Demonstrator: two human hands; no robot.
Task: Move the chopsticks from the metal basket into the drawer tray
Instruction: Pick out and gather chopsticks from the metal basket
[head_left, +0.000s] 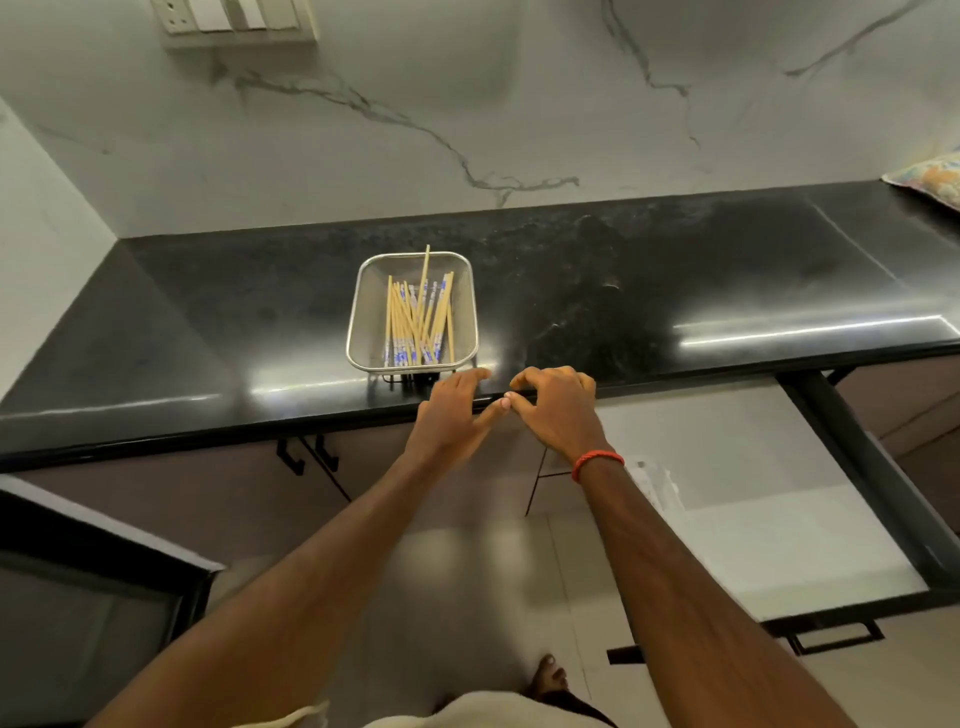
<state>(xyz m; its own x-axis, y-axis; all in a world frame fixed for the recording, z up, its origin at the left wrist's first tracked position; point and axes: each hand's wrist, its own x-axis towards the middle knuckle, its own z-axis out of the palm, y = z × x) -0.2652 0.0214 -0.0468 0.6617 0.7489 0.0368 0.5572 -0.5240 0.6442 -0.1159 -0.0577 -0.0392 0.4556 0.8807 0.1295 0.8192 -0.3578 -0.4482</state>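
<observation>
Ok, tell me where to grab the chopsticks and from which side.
Best pinch the chopsticks at their raised far ends, from above: the metal basket is open only on top, and those ends lean up toward its far rim.

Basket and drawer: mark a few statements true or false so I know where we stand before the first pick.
1. The chopsticks lie in the basket. True.
2. The basket sits inside the drawer. False: it stands on the counter.
3. The drawer is pulled open. True.
4. Each hand holds a chopstick. False: the left hand and the right hand hold none; both are at the counter's front edge.
</observation>
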